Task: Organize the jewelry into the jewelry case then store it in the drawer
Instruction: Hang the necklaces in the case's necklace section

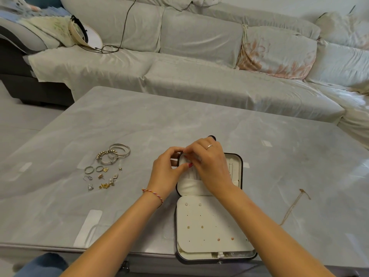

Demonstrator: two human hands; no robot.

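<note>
An open black jewelry case (215, 216) with a white lining lies at the table's near edge. Its near half is an earring panel with a few studs in it. Both hands work over the far half's top left corner. My left hand (165, 174) and my right hand (211, 168) have their fingers curled, fingertips together, pinching something too small to make out. Silver bangles (117, 153), rings (89, 169) and several small earrings (105, 184) lie loose to the left. A thin gold necklace (293, 206) lies on the right.
The grey marble-look table (139, 120) stretches wide beyond the case. A sofa under pale covers (199, 86) runs behind it, with a cable, a hat and papers at its left end. No drawer is in view.
</note>
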